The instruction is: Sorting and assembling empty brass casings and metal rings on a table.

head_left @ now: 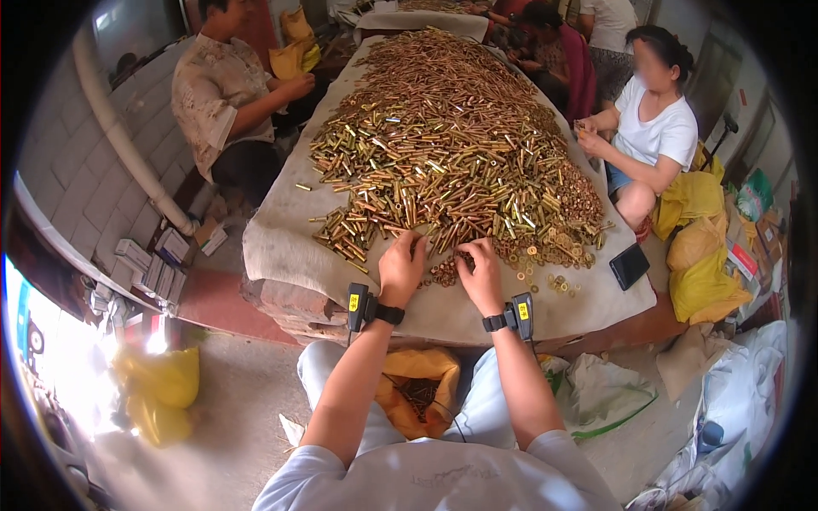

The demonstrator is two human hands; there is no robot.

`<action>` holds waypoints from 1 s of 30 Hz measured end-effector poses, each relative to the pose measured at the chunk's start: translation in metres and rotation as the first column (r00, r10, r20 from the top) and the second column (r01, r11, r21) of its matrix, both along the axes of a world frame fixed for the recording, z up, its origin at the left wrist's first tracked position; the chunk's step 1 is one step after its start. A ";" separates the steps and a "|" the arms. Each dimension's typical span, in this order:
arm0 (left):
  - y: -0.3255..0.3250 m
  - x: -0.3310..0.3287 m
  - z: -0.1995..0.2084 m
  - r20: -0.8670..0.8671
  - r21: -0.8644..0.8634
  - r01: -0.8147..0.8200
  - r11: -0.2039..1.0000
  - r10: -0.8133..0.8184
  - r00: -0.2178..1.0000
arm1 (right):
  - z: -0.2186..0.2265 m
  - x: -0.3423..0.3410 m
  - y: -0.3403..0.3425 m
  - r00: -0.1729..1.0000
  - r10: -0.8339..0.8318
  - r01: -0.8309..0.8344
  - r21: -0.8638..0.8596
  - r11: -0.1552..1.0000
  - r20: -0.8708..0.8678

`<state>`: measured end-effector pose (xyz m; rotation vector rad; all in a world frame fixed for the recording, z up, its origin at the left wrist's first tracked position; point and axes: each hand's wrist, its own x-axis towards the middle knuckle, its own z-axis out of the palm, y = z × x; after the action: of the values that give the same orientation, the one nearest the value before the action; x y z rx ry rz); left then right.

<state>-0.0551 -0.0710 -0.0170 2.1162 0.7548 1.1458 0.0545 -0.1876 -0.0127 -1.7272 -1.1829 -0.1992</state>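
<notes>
Apparently, left hand (pixel 402 271) and right hand (pixel 481 274) curled inward at front of heap of slim brassy metal tubes (pixel 443 183); whether pinching, cannot tell. Small copper-brown metal rings (pixel 444 272) lay between, near front edge of grey cloth-covered desk (pixel 285 209). Light fingertip touch probably suited loose pieces.

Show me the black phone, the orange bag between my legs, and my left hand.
Black phone (pixel 630 267), head view: middle of its upper face.
Orange bag (pixel 444 368), head view: right side of its rim.
Left hand (pixel 400 267), head view: back of the hand.
</notes>
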 end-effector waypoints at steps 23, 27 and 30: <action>-0.012 -0.022 0.008 0.528 -0.306 0.089 0.948 0.091 0.844 | -0.009 -0.034 0.114 0.884 0.083 0.034 -0.239 0.970 0.460; -0.002 -0.024 -0.004 0.450 -0.038 -0.190 0.981 0.187 0.874 | 0.001 -0.037 0.098 0.956 0.025 -0.012 -0.047 0.999 0.294; -0.001 -0.025 -0.007 0.377 -0.098 -0.151 0.984 0.177 0.909 | 0.010 -0.028 0.068 0.993 0.082 -0.079 0.037 0.996 -0.086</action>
<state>-0.0799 -0.0720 -0.0242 1.7183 0.7799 1.5459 0.0261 -0.1191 -0.0030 -1.6395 -1.1760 -0.0935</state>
